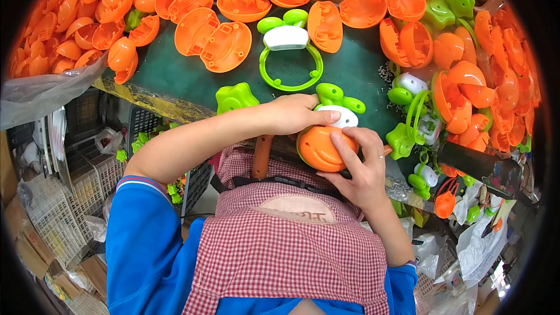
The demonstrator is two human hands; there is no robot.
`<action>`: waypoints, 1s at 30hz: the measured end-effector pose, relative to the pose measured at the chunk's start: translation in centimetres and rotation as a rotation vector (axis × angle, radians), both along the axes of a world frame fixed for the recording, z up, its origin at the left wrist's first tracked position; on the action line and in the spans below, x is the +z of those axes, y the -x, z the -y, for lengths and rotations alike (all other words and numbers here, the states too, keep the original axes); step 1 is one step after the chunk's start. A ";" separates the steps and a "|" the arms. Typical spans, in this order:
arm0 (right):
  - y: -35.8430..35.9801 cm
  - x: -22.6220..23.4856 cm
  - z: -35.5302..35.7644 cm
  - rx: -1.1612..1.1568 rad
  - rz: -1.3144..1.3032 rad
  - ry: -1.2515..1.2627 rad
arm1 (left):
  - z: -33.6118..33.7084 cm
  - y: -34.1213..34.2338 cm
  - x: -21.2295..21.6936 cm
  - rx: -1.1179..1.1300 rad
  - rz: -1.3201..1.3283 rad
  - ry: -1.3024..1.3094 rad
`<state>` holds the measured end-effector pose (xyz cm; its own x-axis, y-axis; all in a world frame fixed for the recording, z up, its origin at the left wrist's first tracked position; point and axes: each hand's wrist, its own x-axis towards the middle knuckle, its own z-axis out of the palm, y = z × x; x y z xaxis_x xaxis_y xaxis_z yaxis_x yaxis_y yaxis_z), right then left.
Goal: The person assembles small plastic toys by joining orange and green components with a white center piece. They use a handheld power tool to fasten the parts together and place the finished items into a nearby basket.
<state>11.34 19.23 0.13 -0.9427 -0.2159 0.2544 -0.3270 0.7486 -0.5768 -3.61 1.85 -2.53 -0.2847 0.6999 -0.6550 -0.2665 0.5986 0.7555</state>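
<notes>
Just above my lap, at the table's near edge, I hold a round toy [317, 149] with a smooth orange shell, a white band and green knobs on top. My left hand [300, 114] reaches across from the left, its thumb pressed on the white band and its fingers behind the toy. My right hand [360, 163] grips the orange shell from the right, thumb beneath and fingers over its front. Beyond them lies a green ring [263, 69] topped with a white piece and two green knobs. Left of my hands sits a green star-shaped piece [235, 98].
Orange half shells [245, 7] cover the far side of the green table [192, 84], with heaps at left and right. A dark flat bar [481, 166] juts out at the right near green rings [415, 114]. White plastic baskets [61, 210] stand below left.
</notes>
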 end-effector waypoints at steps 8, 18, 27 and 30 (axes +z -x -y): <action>-0.8 -0.4 0.6 -0.138 -0.006 -0.039 | 0.9 -0.3 -0.7 -0.055 -0.082 -0.242; -4.8 0.2 -13.5 -1.001 -0.816 -0.041 | 0.0 0.4 1.1 -0.220 -0.243 -0.159; -1.9 1.1 -13.7 -0.557 -0.551 0.714 | -0.5 -1.4 3.3 0.057 -0.433 -0.043; -0.6 2.9 -12.1 -0.457 -0.320 0.938 | 0.0 -1.8 2.8 0.018 -0.914 -0.300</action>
<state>11.94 31.36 3.00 -0.7456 0.5457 0.3825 -0.3664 0.1437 -0.9193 -1.78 1.87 0.26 -0.6090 0.7926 0.0305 0.4934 0.3484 0.7970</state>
